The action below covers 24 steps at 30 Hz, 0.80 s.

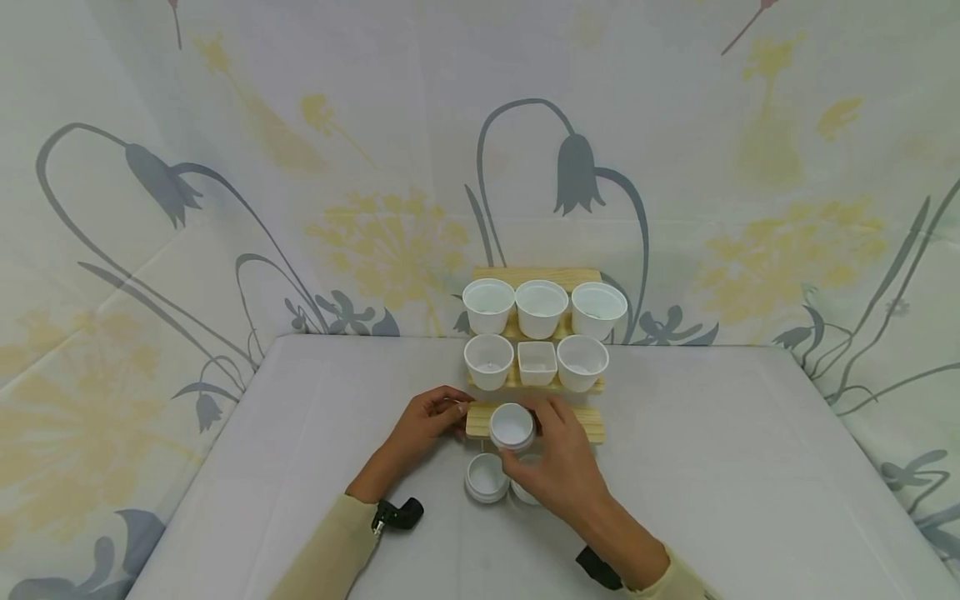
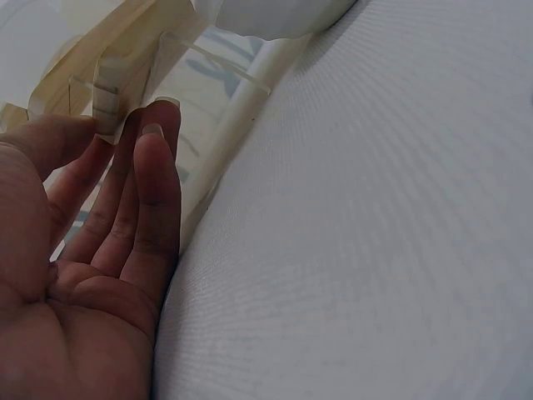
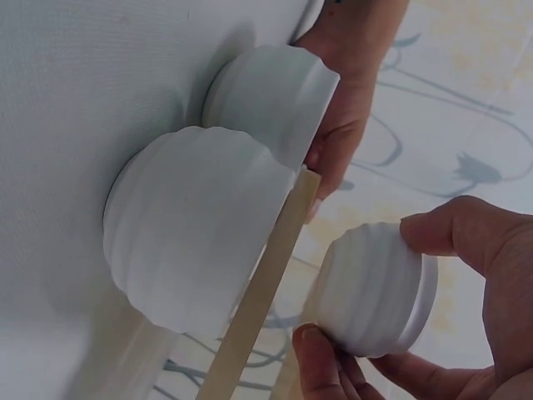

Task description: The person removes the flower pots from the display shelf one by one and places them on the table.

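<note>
Two pinches: right hand (image 1: pixel 558 468) on a pot (image 1: pixel 512 427), left hand (image 1: pixel 429 421) on a shelf (image 1: pixel 480 422), palm (image 2: pixel 87 329) visible from left wrist, not head.

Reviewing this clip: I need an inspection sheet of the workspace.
Surface: pale tabletop.
Job's things: held white pot over the lowest tier of the wooden rack; five round cups and one square cup on upper tiers; two front pots on the tabletop.
Clutter: nothing seen.
Hands: right hand grips the held white pot; left hand pinches the rack's left end.
Cables: none clearly seen.
Surroundings: floral backdrop.
</note>
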### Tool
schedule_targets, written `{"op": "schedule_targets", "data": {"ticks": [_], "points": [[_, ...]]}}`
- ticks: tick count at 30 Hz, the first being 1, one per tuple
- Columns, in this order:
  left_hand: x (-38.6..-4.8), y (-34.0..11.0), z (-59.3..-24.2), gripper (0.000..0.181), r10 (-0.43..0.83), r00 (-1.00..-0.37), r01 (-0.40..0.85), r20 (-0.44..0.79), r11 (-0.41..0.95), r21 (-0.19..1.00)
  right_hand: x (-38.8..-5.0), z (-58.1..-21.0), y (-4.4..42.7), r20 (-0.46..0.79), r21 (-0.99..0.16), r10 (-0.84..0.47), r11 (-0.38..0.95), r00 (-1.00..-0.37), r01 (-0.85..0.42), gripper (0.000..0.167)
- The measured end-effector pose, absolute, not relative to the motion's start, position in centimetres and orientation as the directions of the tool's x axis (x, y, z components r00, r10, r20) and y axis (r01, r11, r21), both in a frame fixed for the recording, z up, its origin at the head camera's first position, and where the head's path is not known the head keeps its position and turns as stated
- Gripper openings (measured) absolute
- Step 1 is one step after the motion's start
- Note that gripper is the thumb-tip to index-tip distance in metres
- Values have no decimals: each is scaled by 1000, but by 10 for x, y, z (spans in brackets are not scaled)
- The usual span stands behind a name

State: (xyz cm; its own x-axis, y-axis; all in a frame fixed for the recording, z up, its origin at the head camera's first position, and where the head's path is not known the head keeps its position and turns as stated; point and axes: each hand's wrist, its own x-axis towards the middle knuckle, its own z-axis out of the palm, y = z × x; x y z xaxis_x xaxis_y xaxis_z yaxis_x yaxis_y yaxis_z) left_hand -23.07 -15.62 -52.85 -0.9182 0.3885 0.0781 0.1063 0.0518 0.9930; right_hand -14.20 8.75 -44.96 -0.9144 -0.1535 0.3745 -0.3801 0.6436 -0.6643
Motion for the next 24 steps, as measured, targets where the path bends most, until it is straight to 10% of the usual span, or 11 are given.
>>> {"op": "schedule_targets", "data": {"ticks": [24], "points": [[-230,-156,-529,26,396,-914,114,88,43,993,-133,-450,99,394,-650,-141,656,-908,-384,60]]}}
